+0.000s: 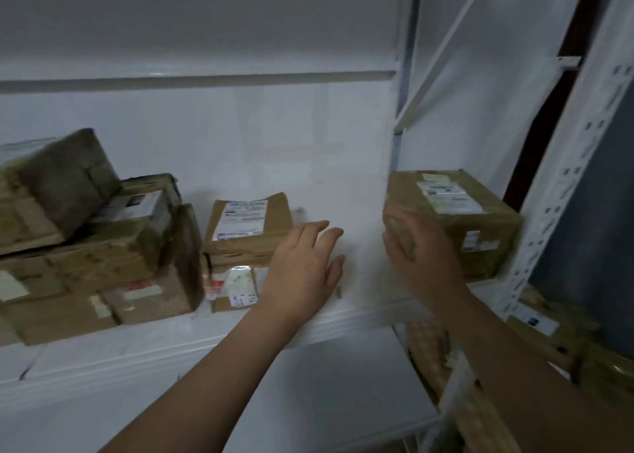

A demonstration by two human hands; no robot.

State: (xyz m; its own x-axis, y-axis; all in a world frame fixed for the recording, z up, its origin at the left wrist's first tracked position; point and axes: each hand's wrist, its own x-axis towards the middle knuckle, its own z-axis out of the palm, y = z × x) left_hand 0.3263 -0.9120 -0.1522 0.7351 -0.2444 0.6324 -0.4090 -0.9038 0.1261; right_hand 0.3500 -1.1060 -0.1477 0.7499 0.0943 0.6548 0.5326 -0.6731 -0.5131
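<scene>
A brown cardboard parcel (459,219) with white labels sits at the right end of a white shelf (363,192). My right hand (417,250) is blurred at the parcel's left face, fingers straight; whether it touches the box is unclear. My left hand (305,264) hovers open over the bare middle of the shelf, just right of two stacked labelled parcels (245,233). Neither hand holds anything.
A pile of several taped brown parcels (92,246) fills the shelf's left end. A white perforated upright post (566,185) stands at the right. More parcels (535,329) lie on a lower level at the right. Another shelf board (199,78) runs above.
</scene>
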